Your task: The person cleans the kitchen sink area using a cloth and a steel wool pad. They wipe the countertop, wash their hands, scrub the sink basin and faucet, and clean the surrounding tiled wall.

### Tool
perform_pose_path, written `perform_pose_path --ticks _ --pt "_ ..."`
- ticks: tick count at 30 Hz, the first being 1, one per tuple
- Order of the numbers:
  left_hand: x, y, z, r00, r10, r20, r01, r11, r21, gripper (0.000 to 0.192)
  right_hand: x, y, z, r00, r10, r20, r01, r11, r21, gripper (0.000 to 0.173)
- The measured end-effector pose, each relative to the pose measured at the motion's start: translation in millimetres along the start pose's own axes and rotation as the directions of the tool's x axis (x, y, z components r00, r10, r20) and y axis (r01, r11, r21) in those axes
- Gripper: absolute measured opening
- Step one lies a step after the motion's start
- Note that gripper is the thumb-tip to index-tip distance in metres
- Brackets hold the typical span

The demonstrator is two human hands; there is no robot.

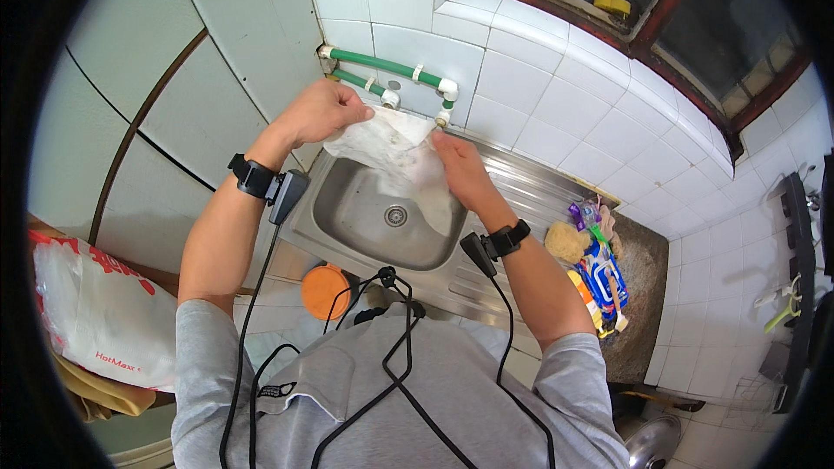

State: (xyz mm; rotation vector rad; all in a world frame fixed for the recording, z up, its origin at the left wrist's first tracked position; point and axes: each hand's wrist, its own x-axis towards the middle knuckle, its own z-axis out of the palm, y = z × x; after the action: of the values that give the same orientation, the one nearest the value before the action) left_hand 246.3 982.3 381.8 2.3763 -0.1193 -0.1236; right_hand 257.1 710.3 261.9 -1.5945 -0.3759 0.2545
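Note:
A thin white cloth (394, 146), creased and marked with grey-brown stains, is stretched between my two hands over the back of a stainless steel sink (355, 215). My left hand (326, 112) pinches its upper left corner between thumb and fingers. At the cloth's right edge, my right hand (464, 172) grips it just below a pipe fitting. The lower part of the cloth hangs over the basin and is partly see-through or blurred. Below it, the round drain strainer (395, 215) shows in the basin floor.
Green pipes (384, 66) with white elbows run along the tiled wall behind my hands. Right of the ribbed drainboard (521, 189) lie a sponge (565, 241), a blue packet (603, 273) and a brush. An orange-lidded bucket (324, 292) stands below the sink. Black cables cross my chest.

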Motion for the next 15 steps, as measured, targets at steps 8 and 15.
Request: perform_pose_path --ticks 8,15 --pt "19 -34 10 0.945 0.186 0.270 0.242 0.161 -0.957 0.063 -14 -16 -21 0.908 0.262 0.327 -0.390 0.816 0.428 0.044" --pt "-35 -91 148 0.875 0.089 0.476 0.478 -0.004 -0.878 0.078 -27 27 -38 0.926 0.320 0.199 -0.373 0.706 0.602 0.028"
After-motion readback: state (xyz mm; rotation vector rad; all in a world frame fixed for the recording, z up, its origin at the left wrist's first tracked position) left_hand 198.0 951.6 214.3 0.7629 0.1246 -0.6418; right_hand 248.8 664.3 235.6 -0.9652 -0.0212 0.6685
